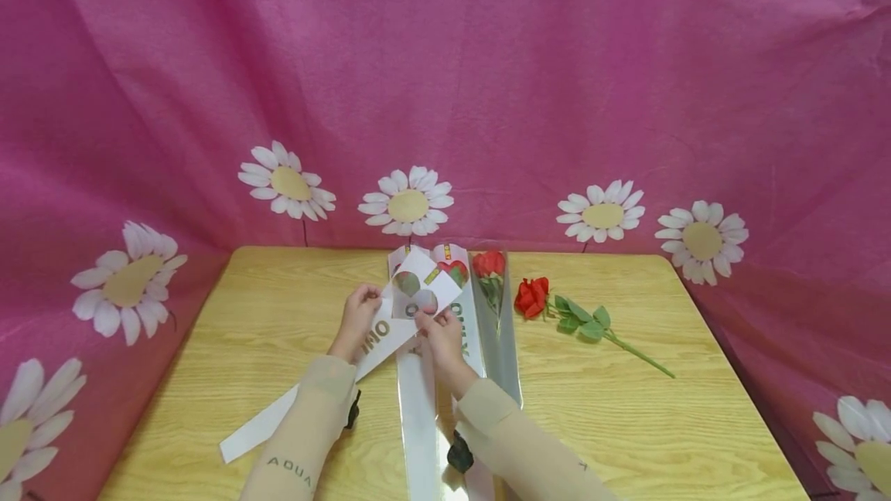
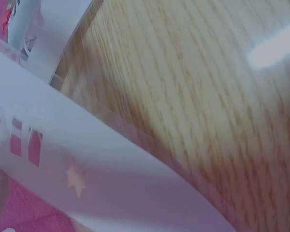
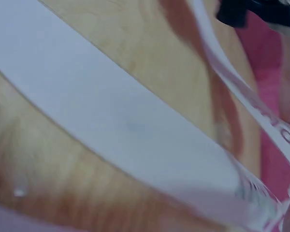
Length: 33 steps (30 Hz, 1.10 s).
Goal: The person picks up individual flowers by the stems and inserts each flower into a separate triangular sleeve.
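Observation:
A white flower sleeve [image 1: 381,339] with a clear window and cut-out letters slants over the middle of the table. My left hand [image 1: 355,321] pinches its left edge near the window. From the other side, my right hand [image 1: 442,342] pinches it by the lower right of the window. The left wrist view shows the held sleeve [image 2: 101,159] close up, its letters and a star cut through. Beneath it lie two wrapped roses in white sleeves [image 1: 470,331], partly hidden. To their right is a rose in a clear sleeve [image 1: 489,273].
A loose red rose [image 1: 532,298] with a green stem lies on the right of the wooden table [image 1: 592,424]. A pink cloth [image 1: 487,83] with printed daisies hangs behind and at both sides. Black straps or devices [image 1: 459,452] show at the wrists.

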Tool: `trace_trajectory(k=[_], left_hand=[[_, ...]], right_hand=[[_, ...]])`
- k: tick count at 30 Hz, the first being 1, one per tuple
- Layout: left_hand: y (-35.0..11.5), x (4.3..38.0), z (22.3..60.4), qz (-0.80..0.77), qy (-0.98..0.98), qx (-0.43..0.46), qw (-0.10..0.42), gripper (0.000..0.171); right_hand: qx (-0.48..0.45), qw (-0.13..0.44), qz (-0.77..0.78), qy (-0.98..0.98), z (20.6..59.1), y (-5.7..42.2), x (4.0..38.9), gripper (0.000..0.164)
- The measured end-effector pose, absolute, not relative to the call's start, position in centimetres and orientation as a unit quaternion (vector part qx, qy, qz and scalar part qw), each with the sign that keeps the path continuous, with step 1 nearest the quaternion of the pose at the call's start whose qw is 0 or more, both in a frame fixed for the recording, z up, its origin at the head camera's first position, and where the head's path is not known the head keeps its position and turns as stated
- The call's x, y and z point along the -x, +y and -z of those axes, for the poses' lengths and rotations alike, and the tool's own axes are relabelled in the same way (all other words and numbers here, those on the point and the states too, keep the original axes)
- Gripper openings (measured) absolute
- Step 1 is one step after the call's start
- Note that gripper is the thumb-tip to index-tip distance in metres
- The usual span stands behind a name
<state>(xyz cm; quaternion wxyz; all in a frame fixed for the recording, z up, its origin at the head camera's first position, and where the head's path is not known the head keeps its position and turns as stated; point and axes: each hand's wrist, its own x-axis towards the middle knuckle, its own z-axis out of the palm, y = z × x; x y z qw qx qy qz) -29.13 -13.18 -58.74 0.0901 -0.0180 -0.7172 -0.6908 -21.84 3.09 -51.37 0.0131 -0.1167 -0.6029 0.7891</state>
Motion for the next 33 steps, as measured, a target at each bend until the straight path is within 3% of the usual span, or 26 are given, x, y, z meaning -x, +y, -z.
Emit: trace_trajectory(k=[2,8,14,21,28,33], left_hand=[[-13.0,29.3,59.2,0.697,-0.71,0.039,0.092,0.006],[-11.3,26.8,55.1,0.673,-0.736,0.016,0.067,0.006],[-9.9,24.6,50.8,0.656,-0.754,-0.022,0.014,0.009],[-9.0,24.7,51.9,0.647,-0.763,-0.012,-0.004,0.008],[-8.2,24.5,52.4,0.639,-0.768,0.006,-0.036,0.01],[-8.2,25.1,54.6,0.653,-0.754,0.076,-0.008,0.008]], right_hand=[[0.105,0.025,-0.797,-0.594,50.7,4.1,22.0,0.015],[0.102,0.071,-0.764,-0.634,49.1,7.0,22.8,0.021],[0.082,0.039,-0.695,-0.714,47.1,9.8,23.3,0.023],[0.007,-0.004,-0.566,-0.824,45.7,12.1,23.2,0.02],[0.016,-0.035,-0.532,-0.846,45.4,13.7,22.6,0.018],[0.022,-0.069,-0.566,-0.821,45.4,14.4,22.0,0.022]])
